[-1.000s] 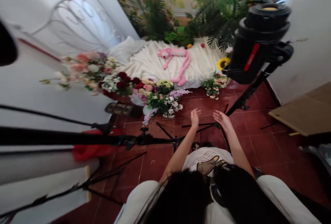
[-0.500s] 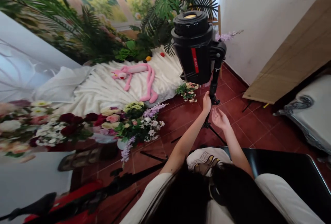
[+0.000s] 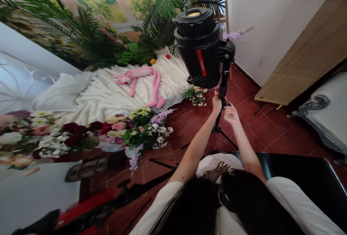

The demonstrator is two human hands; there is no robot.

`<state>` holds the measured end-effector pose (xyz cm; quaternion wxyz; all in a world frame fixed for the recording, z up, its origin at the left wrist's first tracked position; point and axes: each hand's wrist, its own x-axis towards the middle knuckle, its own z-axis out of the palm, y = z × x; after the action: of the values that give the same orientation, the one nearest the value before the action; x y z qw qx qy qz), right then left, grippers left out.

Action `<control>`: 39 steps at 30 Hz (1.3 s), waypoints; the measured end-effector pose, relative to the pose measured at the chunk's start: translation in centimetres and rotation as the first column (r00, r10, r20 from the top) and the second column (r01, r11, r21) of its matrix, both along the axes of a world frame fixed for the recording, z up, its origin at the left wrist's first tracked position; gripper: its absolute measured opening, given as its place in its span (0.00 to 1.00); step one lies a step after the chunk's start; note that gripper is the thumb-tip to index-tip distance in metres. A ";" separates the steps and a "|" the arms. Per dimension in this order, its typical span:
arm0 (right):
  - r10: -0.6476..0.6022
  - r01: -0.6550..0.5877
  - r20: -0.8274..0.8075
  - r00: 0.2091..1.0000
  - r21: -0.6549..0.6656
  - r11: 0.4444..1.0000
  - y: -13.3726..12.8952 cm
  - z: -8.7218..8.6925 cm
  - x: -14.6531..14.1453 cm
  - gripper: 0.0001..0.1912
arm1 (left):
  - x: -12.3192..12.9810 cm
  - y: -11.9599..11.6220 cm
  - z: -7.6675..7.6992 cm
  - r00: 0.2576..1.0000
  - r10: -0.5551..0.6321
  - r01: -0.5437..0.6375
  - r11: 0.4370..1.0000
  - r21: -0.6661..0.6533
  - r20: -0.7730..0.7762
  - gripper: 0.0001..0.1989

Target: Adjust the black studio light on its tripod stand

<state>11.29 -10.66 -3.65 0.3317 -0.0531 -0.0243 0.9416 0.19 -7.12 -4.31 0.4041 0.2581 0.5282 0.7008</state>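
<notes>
A black studio light (image 3: 199, 52) with a red label stands in front of me on a black light stand (image 3: 223, 79). Just below the lamp head, my left hand (image 3: 216, 104) is wrapped round the stand's pole. My right hand (image 3: 230, 114) has its fingers curled at a small knob (image 3: 225, 102) on the right side of the pole and pinches it. The knob is partly covered by the fingers. The stand's legs (image 3: 229, 140) spread over the floor beyond my lap.
Artificial flowers (image 3: 118, 128) line the left side. Behind them a pink plush toy (image 3: 154, 83) lies on white fabric (image 3: 103, 90). Another black stand (image 3: 130, 191) crosses the lower left. A white sofa with a carved frame (image 3: 320, 108) and a beige panel (image 3: 295, 54) stand at right.
My right hand has risen slightly to the pole, and its open fingers have closed on the knob. My left hand stays on the pole. The view has shifted slightly.
</notes>
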 end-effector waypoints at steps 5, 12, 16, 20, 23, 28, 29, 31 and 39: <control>-0.104 0.099 -0.056 0.993 -0.084 0.992 -0.5 -0.4 -0.9 0.27 | 0.0 0.2 -0.5 1.000 -0.002 0.002 1.000 -0.016 0.005 0.30; -0.057 0.051 -0.066 0.996 -0.081 0.995 -0.3 -0.2 -0.2 0.26 | 0.3 0.4 -0.3 1.000 0.022 -0.022 1.000 -0.003 -0.010 0.31; -0.025 0.026 0.047 0.999 -0.038 0.999 -0.1 0.0 0.7 0.23 | 0.6 0.1 0.4 0.999 0.040 -0.041 0.999 -0.025 -0.012 0.32; -0.083 0.027 0.197 0.977 0.271 0.962 0.1 -0.2 0.8 0.23 | 0.6 0.0 0.6 0.999 0.052 -0.052 0.998 -0.045 -0.013 0.32; -0.491 -0.149 0.555 0.672 0.750 0.644 0.7 -0.2 0.7 0.28 | 0.4 0.0 0.6 0.998 0.048 -0.050 0.997 -0.058 -0.029 0.31; -0.870 -0.658 0.456 0.188 0.716 0.233 2.3 0.3 1.9 0.26 | 0.3 -0.1 0.5 0.999 0.005 -0.005 1.000 0.002 -0.045 0.33; -0.868 -0.667 0.461 0.187 0.708 0.233 2.7 0.5 2.4 0.22 | 0.3 -0.2 0.5 0.999 0.000 0.001 1.000 0.013 -0.046 0.33; -0.910 -0.670 0.404 0.088 0.701 0.246 3.3 1.2 3.3 0.19 | 0.3 -0.3 0.4 0.999 -0.014 0.016 0.999 0.034 -0.050 0.33; -0.935 -0.326 0.305 0.179 0.915 0.236 3.0 4.3 1.9 0.19 | 0.1 -0.5 0.8 0.999 -0.036 0.035 0.998 0.053 0.024 0.30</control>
<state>13.22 -7.70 0.65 0.4603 -0.3944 -0.7055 0.3673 0.32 -7.64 -3.50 0.4161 0.2690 0.5000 0.7103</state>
